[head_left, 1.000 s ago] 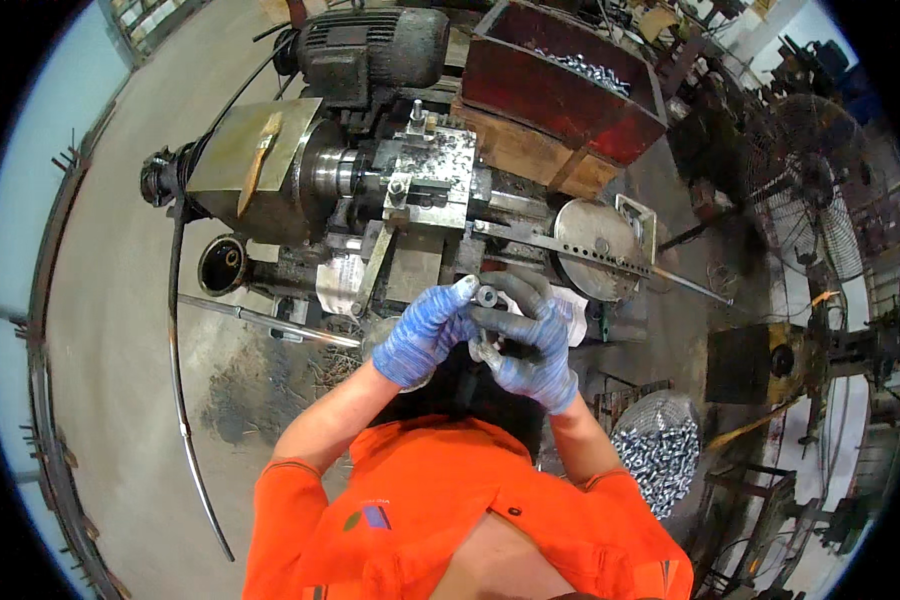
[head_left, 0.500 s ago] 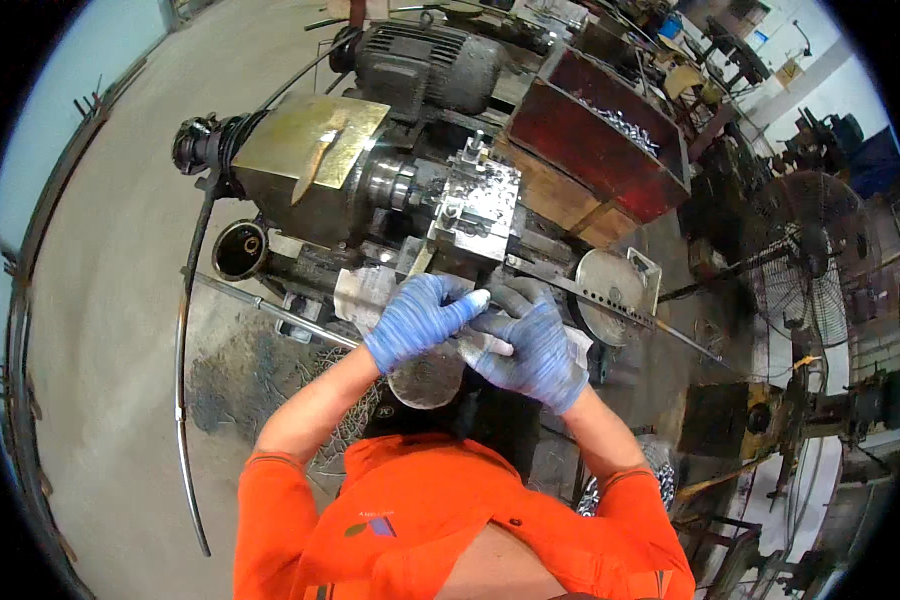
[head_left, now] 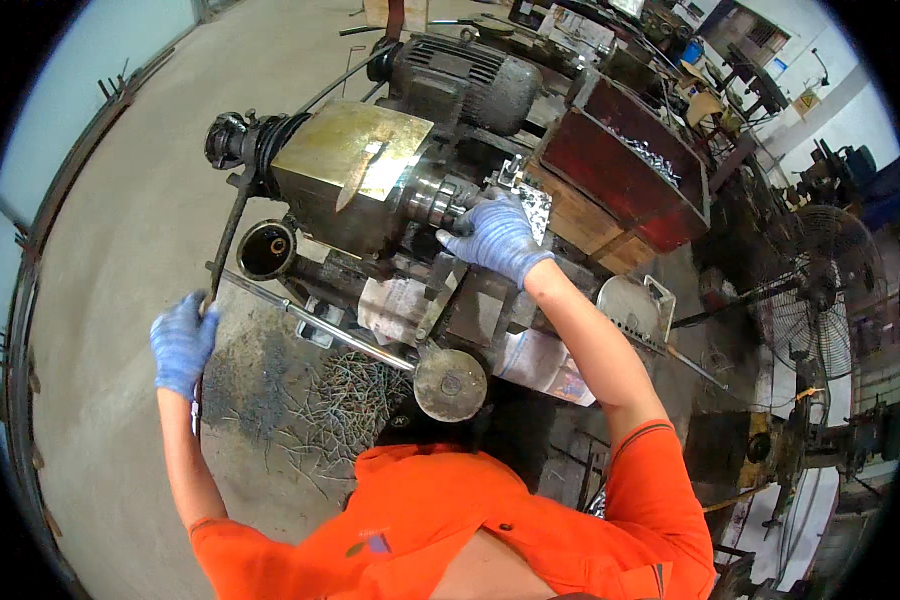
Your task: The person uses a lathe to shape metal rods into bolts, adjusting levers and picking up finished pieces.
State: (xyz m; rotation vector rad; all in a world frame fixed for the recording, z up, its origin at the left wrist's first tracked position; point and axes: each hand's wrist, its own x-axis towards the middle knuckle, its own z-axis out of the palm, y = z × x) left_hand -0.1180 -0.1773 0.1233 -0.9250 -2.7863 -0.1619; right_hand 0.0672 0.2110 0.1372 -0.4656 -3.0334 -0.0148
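Note:
I stand over an old metal lathe (head_left: 355,180) with a brass-coloured headstock cover. My left hand (head_left: 182,340), in a blue glove, is closed around a long thin lever rod (head_left: 222,255) that runs up the machine's left side. My right hand (head_left: 495,235), also gloved in blue, reaches forward to the chuck (head_left: 435,200) and rests on the workpiece area beside a shiny metal tool block (head_left: 530,200). Whether it grips a part there is hidden by the fingers. A round handwheel (head_left: 451,384) sits just below, near my chest.
A grey electric motor (head_left: 460,75) sits behind the headstock. A red bin (head_left: 620,170) of shiny metal parts stands at the right of the lathe. Metal swarf (head_left: 330,400) lies on the concrete floor at left. A standing fan (head_left: 820,300) and cluttered workbenches fill the right side.
Both hands were together in front of my chest holding a small metal part. Now they are apart: the left moved out to the lever rod, the right reached forward to the chuck.

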